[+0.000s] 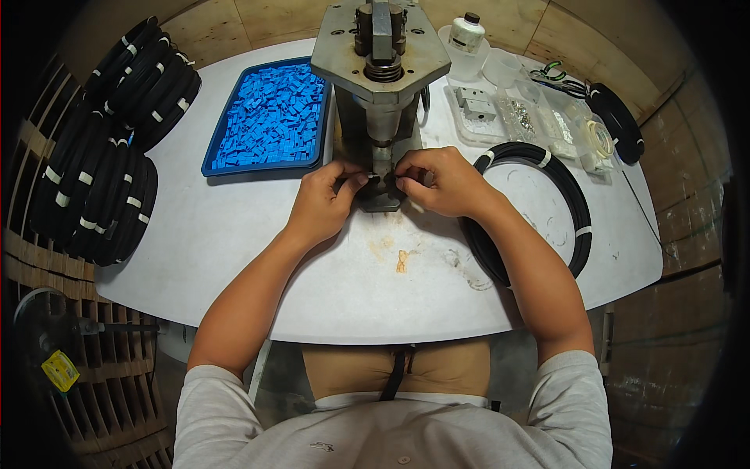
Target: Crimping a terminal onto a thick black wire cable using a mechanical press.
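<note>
A grey metal press (380, 70) stands at the middle back of the white table (234, 250). Both hands meet at its base. My left hand (324, 199) pinches something small and dark at the left of the press foot. My right hand (437, 181) pinches the same spot from the right; what the fingers hold is mostly hidden. A coil of black cable (547, 203) with white ties lies under my right forearm and leads toward the press.
A blue tray (269, 117) of several small blue parts sits left of the press. Clear boxes of metal parts (516, 117), a white bottle (467, 35) and a black reel (617, 121) stand at the right back. Stacked black cable coils (109, 156) hang off the left.
</note>
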### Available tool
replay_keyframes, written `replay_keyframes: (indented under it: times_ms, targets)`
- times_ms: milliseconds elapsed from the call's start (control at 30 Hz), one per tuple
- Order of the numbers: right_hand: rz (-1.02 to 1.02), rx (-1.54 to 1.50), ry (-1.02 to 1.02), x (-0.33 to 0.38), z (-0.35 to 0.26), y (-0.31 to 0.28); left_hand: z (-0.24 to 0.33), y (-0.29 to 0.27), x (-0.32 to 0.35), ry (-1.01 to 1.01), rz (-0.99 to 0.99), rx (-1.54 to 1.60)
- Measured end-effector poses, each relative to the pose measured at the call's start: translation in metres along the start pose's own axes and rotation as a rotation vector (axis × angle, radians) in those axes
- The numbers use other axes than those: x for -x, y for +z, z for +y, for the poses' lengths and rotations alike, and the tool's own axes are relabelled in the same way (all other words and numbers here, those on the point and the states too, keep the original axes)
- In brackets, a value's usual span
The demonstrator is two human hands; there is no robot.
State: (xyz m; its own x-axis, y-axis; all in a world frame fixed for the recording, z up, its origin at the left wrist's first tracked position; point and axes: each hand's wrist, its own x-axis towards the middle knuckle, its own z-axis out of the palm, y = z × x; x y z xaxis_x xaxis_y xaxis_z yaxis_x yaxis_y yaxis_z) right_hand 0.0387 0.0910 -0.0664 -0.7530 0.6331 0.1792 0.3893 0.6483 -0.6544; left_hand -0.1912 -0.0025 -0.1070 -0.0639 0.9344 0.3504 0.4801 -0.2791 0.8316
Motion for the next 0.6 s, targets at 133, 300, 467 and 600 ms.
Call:
replay_keyframes:
  times_ms: [133,300,467,600]
  targets:
    - [-0.003,-0.007,-0.004,-0.0014,-0.0013,0.0001,0.0006,-0.0028,0.0003,-0.025,-0.027,-0.001]
    - [0.038,-0.036,-0.024,0.0001,-0.0001,0.0017,0.005,-0.0023,0.0001,-0.011,-0.013,-0.041]
    - [0.042,-0.047,-0.026,-0.0003,0.001,0.003,0.0015,-0.0016,0.0004,0.023,0.003,-0.02]
    - [0.035,-0.049,-0.031,-0.0009,0.0015,0.0035,-0.0004,-0.0009,0.0007,0.014,0.005,-0.021]
